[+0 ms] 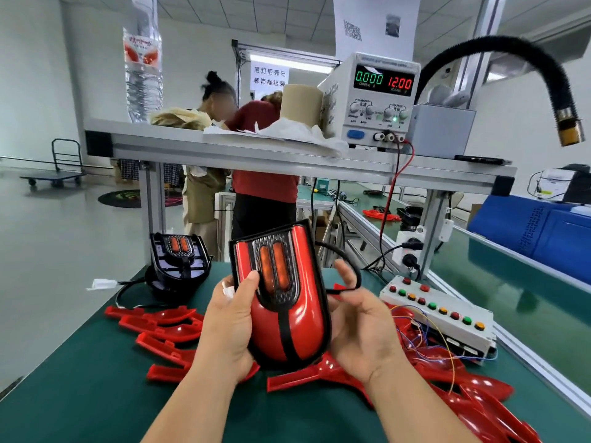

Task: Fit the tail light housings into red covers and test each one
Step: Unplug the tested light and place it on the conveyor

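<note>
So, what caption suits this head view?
Left hand grips a red tail light, right hand holds its cable, over loose red covers beside a button box.

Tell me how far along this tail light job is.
Done: one tail light already wears its red cover. In hand: the left hand grips it while the right hand pinches its black cable; the power supply shows zero current, so testing apparently hasn't begun. Left: a bare housing on the bench and loose red covers.
</note>
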